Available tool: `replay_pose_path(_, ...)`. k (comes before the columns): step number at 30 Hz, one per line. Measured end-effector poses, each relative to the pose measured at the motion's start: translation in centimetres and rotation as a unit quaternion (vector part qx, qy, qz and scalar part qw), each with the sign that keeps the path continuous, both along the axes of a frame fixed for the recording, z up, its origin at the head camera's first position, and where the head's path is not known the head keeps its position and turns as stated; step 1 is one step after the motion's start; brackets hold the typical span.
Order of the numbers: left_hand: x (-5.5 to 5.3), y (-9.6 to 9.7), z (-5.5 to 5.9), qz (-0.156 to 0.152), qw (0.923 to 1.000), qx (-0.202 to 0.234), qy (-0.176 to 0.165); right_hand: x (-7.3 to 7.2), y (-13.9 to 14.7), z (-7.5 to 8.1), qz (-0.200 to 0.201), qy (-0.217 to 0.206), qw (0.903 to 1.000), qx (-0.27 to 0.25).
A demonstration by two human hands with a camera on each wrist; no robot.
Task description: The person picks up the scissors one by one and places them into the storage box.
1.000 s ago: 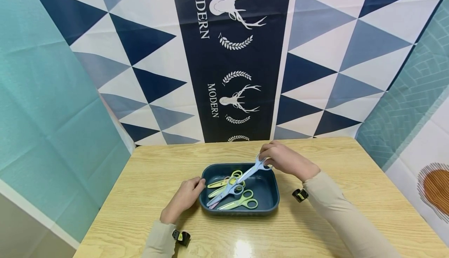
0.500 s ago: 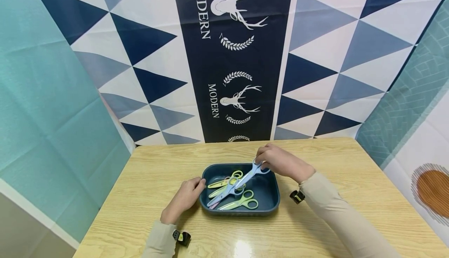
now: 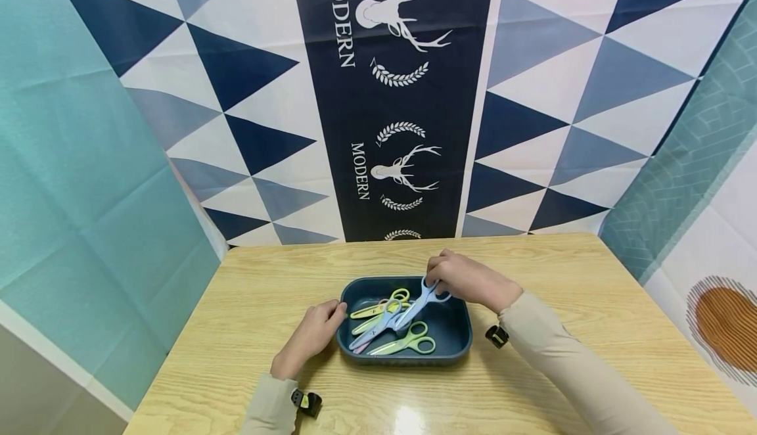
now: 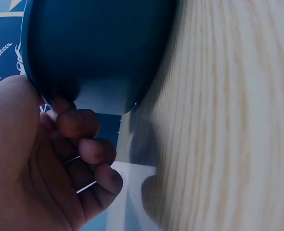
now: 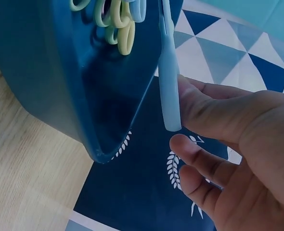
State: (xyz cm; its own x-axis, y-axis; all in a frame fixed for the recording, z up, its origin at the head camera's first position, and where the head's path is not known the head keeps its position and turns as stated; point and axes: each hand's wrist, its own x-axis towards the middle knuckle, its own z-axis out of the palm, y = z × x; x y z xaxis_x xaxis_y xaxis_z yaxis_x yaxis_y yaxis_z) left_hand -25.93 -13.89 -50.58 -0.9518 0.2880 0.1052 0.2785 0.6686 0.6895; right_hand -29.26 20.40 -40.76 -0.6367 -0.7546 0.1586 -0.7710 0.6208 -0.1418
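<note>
In the head view, a dark blue bin [image 3: 451, 338] holds several pairs of scissors. My right hand [image 3: 473, 282] pinches the handle loops of light blue scissors [image 3: 416, 310] over the bin's far right part, blades slanting down toward the pile. Seen from the right wrist, those scissors [image 5: 169, 91] appear edge-on beside the thumb. Below lie a second light blue pair [image 3: 374, 334], yellow scissors [image 3: 365, 311] and green scissors [image 3: 387, 348], partly overlapping; a pink bit shows beneath. My left hand [image 3: 310, 332] grips the bin's left rim; the left wrist view shows fingers curled against its outer wall.
The bin stands on a light wooden table [image 3: 254, 290]. A patterned cloth [image 3: 284, 159] hangs behind the table's back edge, and a teal cloth [image 3: 106, 192] hangs at the left. Each wrist carries a small black device.
My right hand has moved down and slightly left with the light blue scissors, bringing them lower over the bin. The left hand and the bin have stayed in place.
</note>
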Motion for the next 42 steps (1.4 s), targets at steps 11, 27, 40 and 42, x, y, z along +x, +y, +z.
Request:
replay_pose_path(11, 0.2, -0.1, -0.2, -0.001, 0.9999, 0.011, -0.003, 0.3, -0.6, -0.1, -0.01, -0.021, 0.9995, 0.021)
replay_pose_path(27, 0.0, 0.0, -0.1, -0.002, 1.0, 0.006, 0.001, 0.5, -0.9, -0.4, -0.026, -0.068, 0.9965, 0.04)
replay_pose_path(40, 0.0, -0.1, -0.1, -0.003, 1.0, 0.009, 0.002, 0.6, -1.4, -0.8, -0.001, -0.077, 0.996, 0.045)
replay_pose_path(42, 0.0, -0.1, -0.1, -0.001, 1.0, 0.009, 0.002, 0.7, -1.6, -0.7, 0.002, -0.081, 0.9955, 0.048)
